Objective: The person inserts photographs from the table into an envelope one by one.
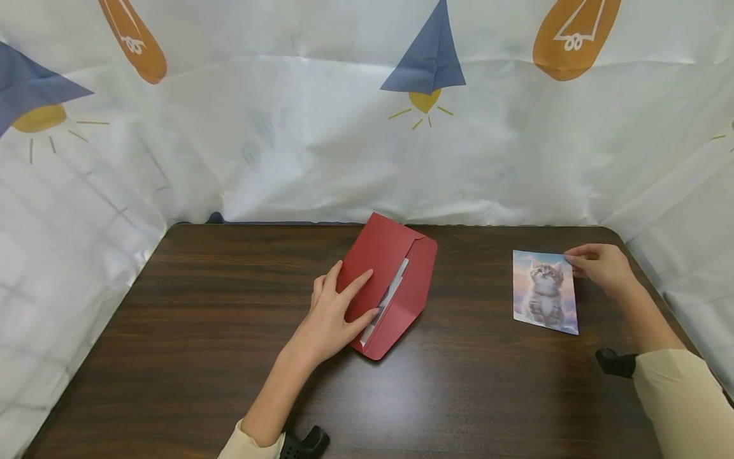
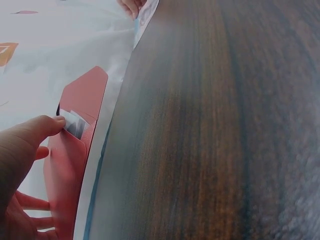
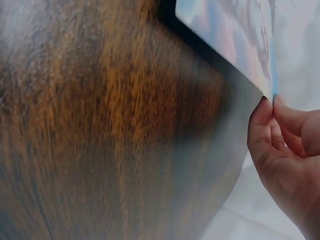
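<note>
A red envelope (image 1: 375, 258) with its flap (image 1: 408, 306) folded open is in my left hand (image 1: 329, 322). The thumb lies at its mouth and another finger across its front, while other fingers reach its left edge, their tips partly hidden. White and grey papers (image 2: 73, 123) show inside the mouth. Its top corner overlaps the table's back edge in the head view. At the right, my right hand (image 1: 602, 268) pinches the upper right corner of a kitten picture card (image 1: 545, 290) between thumb and fingers. In the right wrist view the card (image 3: 232, 37) is held above the table.
The dark wood table (image 1: 229, 306) reaches toward a white curtain (image 1: 321, 146) printed with lamps, behind and at both sides. Black wrist devices (image 1: 616, 363) sit beside the cream sleeves (image 1: 679, 395).
</note>
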Demonstrator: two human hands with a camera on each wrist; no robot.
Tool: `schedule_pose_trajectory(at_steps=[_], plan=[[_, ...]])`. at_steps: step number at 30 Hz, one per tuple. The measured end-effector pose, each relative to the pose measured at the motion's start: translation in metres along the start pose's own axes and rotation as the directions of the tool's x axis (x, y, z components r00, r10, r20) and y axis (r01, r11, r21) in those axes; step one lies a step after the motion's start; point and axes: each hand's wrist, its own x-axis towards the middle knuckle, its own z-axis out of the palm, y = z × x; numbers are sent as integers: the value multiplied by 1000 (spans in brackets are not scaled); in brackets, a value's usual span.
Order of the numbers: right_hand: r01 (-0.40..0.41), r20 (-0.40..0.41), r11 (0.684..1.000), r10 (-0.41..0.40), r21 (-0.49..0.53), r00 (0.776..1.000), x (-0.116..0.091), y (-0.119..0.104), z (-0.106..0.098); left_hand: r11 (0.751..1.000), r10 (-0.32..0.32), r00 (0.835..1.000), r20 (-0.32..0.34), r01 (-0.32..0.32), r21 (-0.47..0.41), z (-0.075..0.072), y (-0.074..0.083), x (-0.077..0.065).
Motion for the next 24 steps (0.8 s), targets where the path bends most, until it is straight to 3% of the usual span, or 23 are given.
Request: schedule_pose_trajectory(at_steps=[24], plan=[[65, 11, 998, -65, 2, 998, -7, -13, -2, 1000, 27, 999, -30, -27, 4, 0, 0, -1]])
